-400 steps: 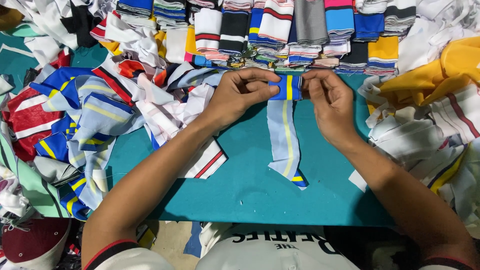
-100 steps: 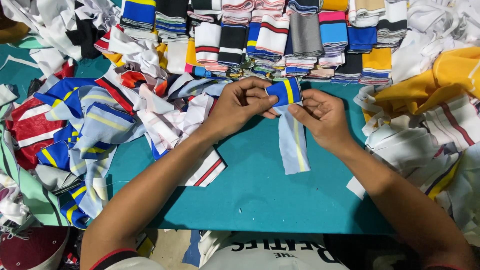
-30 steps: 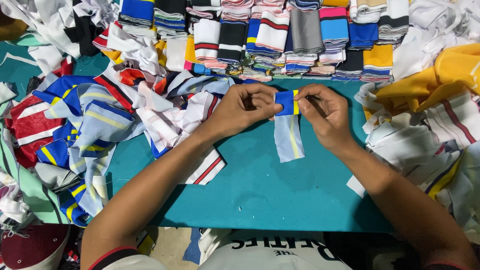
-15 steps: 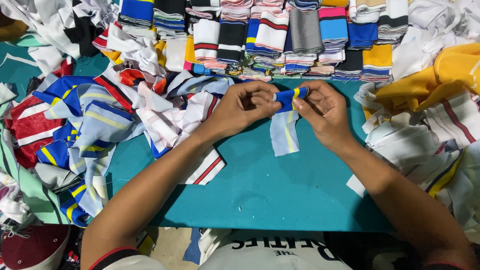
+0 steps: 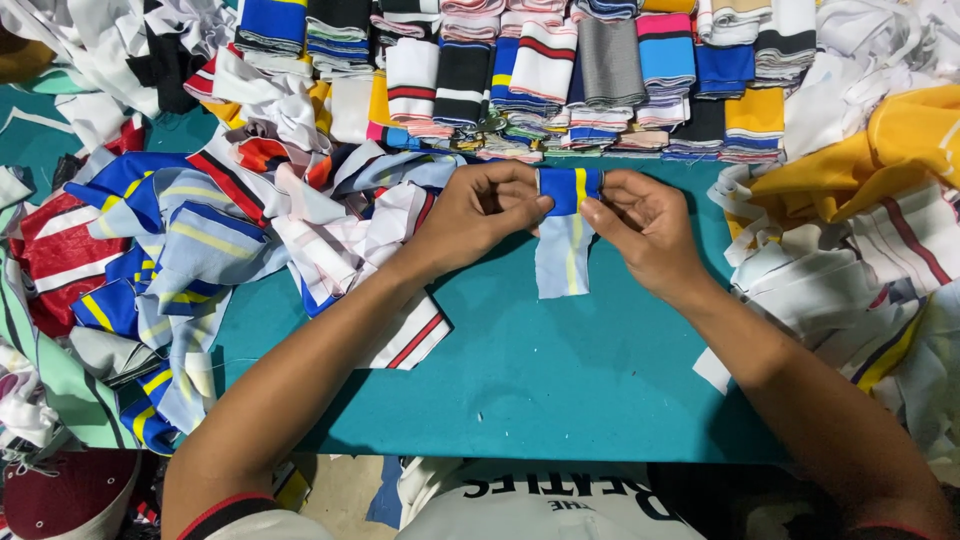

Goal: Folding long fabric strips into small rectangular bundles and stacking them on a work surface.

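Observation:
My left hand (image 5: 485,212) and my right hand (image 5: 640,225) pinch a rolled strip of ribbed fabric (image 5: 566,195), blue with a yellow stripe, one hand at each end of the roll. A short pale blue tail of the strip hangs down from the roll onto the teal table (image 5: 560,380). Both hands sit just in front of a row of folded fabric stacks (image 5: 560,70).
A loose heap of blue, red and white striped strips (image 5: 170,250) lies to the left. White and yellow fabric pieces (image 5: 860,230) are piled on the right. Rolled and folded collars in several colours line the far edge. A dark red cap (image 5: 70,495) sits at the lower left.
The strip has been rolled up further: its hanging tail has grown shorter over the frames, and the roll between my fingers is thicker. Both hands stayed in nearly the same place.

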